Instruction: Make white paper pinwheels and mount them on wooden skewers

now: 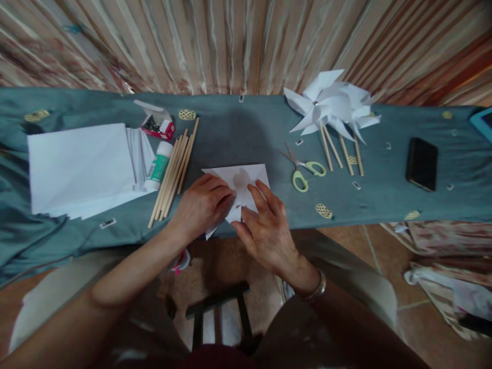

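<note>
A white paper sheet (251,171) with cut corners lies on the cloth-covered table, close to its front edge. One cut flap points down past the edge. My left hand (207,202) has its fingers curled together, holding the paper's left side. Over the right side, my right hand (269,230) spreads its bent fingers apart, with fingertips resting on the paper and the thumb at the lower edge. Both hands partly cover the sheet. To the right lie open scissors (302,166) with green handles. Several wooden sticks (172,177) lie left of my left hand.
A stack of white paper (80,169), a glue stick (159,166) and an open small box (158,123) of metal pins stand at left. Several paper pinwheels (330,102) on sticks lie at back right. Farther right is a phone (422,163). A curtain (238,46) hangs behind.
</note>
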`<state>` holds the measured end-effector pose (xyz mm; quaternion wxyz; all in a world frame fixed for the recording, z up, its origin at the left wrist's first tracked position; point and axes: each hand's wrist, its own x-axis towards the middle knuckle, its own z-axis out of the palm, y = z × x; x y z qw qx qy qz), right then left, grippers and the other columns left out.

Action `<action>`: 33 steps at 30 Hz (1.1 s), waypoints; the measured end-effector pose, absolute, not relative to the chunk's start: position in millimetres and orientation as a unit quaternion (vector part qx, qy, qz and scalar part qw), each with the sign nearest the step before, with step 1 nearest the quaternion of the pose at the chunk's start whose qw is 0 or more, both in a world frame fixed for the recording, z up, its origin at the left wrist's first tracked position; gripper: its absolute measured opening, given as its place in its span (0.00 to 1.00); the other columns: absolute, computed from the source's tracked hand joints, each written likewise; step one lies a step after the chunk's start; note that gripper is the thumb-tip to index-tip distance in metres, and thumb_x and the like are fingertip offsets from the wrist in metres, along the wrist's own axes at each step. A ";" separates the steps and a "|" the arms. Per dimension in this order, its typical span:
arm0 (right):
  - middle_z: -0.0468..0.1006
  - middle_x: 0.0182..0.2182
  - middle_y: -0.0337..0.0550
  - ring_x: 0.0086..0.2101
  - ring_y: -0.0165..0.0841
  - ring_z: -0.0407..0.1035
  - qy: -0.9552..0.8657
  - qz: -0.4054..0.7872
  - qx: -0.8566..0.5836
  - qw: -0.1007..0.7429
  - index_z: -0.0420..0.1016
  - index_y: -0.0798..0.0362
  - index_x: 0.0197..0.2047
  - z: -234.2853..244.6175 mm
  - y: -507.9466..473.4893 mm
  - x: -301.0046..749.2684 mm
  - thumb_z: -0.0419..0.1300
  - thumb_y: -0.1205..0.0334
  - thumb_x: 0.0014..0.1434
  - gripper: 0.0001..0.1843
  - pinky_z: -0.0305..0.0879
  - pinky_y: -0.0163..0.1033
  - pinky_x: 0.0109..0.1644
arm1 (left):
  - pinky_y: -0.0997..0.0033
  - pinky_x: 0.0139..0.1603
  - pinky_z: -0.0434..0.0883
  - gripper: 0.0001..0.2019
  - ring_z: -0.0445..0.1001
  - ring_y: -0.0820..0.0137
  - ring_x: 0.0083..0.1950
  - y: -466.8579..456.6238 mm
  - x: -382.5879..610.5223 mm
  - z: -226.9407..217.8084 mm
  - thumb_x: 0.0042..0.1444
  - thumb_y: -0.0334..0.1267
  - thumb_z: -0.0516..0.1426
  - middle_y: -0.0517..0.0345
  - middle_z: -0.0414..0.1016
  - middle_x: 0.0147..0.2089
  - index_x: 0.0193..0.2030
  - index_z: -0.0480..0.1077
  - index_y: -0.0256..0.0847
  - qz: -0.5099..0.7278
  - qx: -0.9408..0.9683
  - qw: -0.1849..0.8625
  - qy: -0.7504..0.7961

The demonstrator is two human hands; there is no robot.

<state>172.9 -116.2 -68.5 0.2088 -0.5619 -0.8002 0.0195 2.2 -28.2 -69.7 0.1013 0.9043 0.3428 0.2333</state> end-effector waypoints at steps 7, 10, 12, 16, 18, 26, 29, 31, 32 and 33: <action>0.65 0.63 0.57 0.68 0.47 0.49 -0.799 0.018 -0.561 0.214 0.75 0.55 0.41 -68.9 -116.2 172.8 0.54 0.56 0.67 0.12 0.59 0.55 0.63 | 0.61 0.44 0.74 0.11 0.73 0.63 0.42 -28.0 0.6 -71.8 0.64 0.36 0.53 0.51 0.80 0.39 0.37 0.78 0.40 0.243 0.902 0.135 0.330; 0.65 0.63 0.58 0.67 0.47 0.49 -0.797 0.032 -0.563 0.216 0.76 0.55 0.41 -68.1 -116.1 173.0 0.55 0.56 0.67 0.13 0.58 0.55 0.64 | 0.60 0.45 0.74 0.12 0.73 0.63 0.43 -28.1 0.1 -71.6 0.64 0.35 0.53 0.52 0.80 0.39 0.37 0.79 0.41 0.234 0.905 0.134 0.329; 0.65 0.63 0.57 0.67 0.47 0.50 -0.797 0.034 -0.564 0.213 0.75 0.54 0.41 -67.4 -115.9 173.2 0.54 0.55 0.67 0.13 0.58 0.56 0.63 | 0.60 0.45 0.74 0.12 0.73 0.63 0.43 -28.2 -0.3 -71.5 0.64 0.35 0.53 0.52 0.80 0.39 0.37 0.79 0.41 0.229 0.908 0.129 0.328; 0.66 0.62 0.56 0.67 0.46 0.51 -0.802 0.013 -0.563 0.201 0.75 0.52 0.41 -66.3 -115.3 173.2 0.55 0.55 0.66 0.12 0.61 0.55 0.62 | 0.59 0.46 0.73 0.11 0.72 0.63 0.44 -28.6 -1.0 -71.1 0.64 0.35 0.54 0.52 0.80 0.40 0.37 0.79 0.40 0.215 0.915 0.121 0.320; 0.67 0.62 0.57 0.67 0.47 0.52 -0.802 0.010 -0.562 0.203 0.76 0.52 0.40 -66.2 -115.2 172.9 0.54 0.55 0.66 0.12 0.62 0.55 0.61 | 0.60 0.46 0.73 0.12 0.72 0.62 0.44 -28.8 -1.1 -70.7 0.64 0.35 0.53 0.52 0.80 0.40 0.37 0.79 0.41 0.208 0.917 0.120 0.319; 0.67 0.62 0.53 0.67 0.46 0.51 -0.792 0.034 -0.567 0.221 0.75 0.51 0.42 -69.0 -115.5 172.1 0.55 0.55 0.66 0.11 0.59 0.56 0.63 | 0.58 0.46 0.70 0.12 0.71 0.61 0.46 -30.5 -0.1 -67.8 0.65 0.36 0.53 0.53 0.80 0.40 0.36 0.78 0.41 0.190 0.927 0.082 0.312; 0.66 0.63 0.54 0.67 0.46 0.50 -0.791 0.048 -0.569 0.221 0.75 0.52 0.42 -68.7 -115.1 172.3 0.54 0.55 0.67 0.12 0.58 0.57 0.63 | 0.55 0.47 0.67 0.12 0.69 0.59 0.48 -33.9 0.7 -64.9 0.65 0.37 0.54 0.54 0.79 0.41 0.36 0.77 0.41 0.189 0.928 0.047 0.317; 0.66 0.63 0.54 0.68 0.46 0.49 -0.793 0.052 -0.568 0.214 0.75 0.52 0.42 -68.1 -114.7 172.5 0.54 0.55 0.67 0.12 0.57 0.57 0.64 | 0.56 0.44 0.65 0.11 0.69 0.59 0.47 -37.2 0.9 -62.8 0.65 0.37 0.53 0.53 0.79 0.40 0.37 0.77 0.40 0.176 0.931 0.025 0.319; 0.66 0.63 0.54 0.68 0.46 0.49 -0.795 0.049 -0.567 0.211 0.75 0.52 0.42 -67.9 -114.6 172.5 0.54 0.55 0.67 0.13 0.57 0.57 0.64 | 0.56 0.43 0.65 0.11 0.69 0.59 0.46 -38.9 0.8 -61.8 0.65 0.36 0.53 0.53 0.78 0.40 0.39 0.76 0.39 0.164 0.933 0.018 0.319; 0.66 0.63 0.55 0.67 0.46 0.50 -0.796 0.043 -0.566 0.208 0.75 0.53 0.42 -67.6 -114.5 172.6 0.54 0.55 0.67 0.13 0.57 0.56 0.64 | 0.57 0.42 0.64 0.10 0.70 0.59 0.45 -40.6 0.6 -60.8 0.65 0.35 0.53 0.53 0.78 0.41 0.40 0.76 0.39 0.150 0.935 0.014 0.320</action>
